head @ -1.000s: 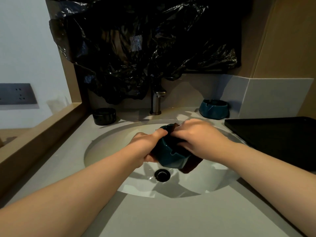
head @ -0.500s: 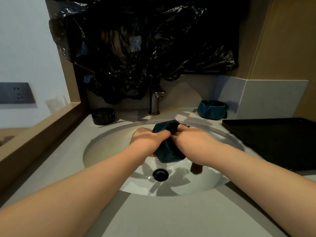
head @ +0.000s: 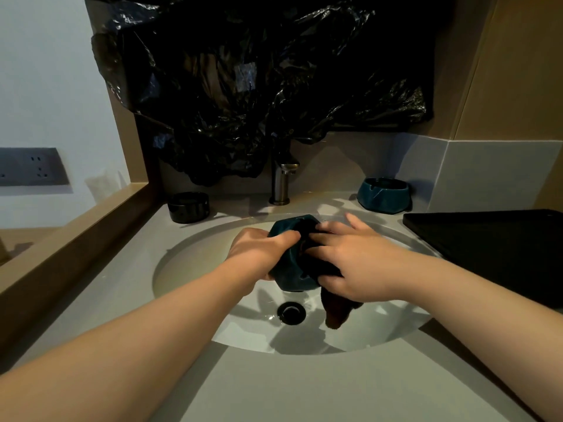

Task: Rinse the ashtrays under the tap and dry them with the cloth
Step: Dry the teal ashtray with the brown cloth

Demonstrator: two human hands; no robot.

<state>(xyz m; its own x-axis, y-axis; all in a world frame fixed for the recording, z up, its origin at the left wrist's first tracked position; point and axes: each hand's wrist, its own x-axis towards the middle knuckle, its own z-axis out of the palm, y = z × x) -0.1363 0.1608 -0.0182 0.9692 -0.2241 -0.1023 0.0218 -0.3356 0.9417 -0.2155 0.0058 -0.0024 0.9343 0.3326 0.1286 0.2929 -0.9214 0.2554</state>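
**Over the basin, both your hands on one ashtray**

Above the middle of the sink, you hold the teal ashtray (head: 289, 269) clear of the bowl, tipped on its side with its open face turned towards your right. Your left hand (head: 259, 254) grips it from the left. The thumb lies across the upper rim and the other fingers curl round the far side, where you cannot see them. Your right hand (head: 355, 263) presses the dark cloth (head: 336, 312) into the ashtray's hollow. Its upper fingers are spread and fairly straight, while the thumb and lower fingers close round the fabric. A loose end of the cloth hangs below that palm, above the wet bottom of the sink.

The pale oval sink (head: 195, 263) lies directly beneath, with its black drain (head: 291, 312) just below and between your hands. Behind the ashtray, the metal tap (head: 281, 184) stands upright on the back edge of the counter (head: 304, 388). Whether water is running cannot be told.

Two more pieces sit on the counter, well apart from each other. One is a spare teal ashtray (head: 383, 194) to the right of the tap, the other a black ashtray (head: 189, 207) to its left, and both are upright. A flat black tray (head: 493, 254) lies on the counter at your right. Crumpled black plastic sheeting (head: 259, 86) hangs over the wall above the tap. On the far left, a grey socket panel (head: 30, 166) is set in the pale wall.
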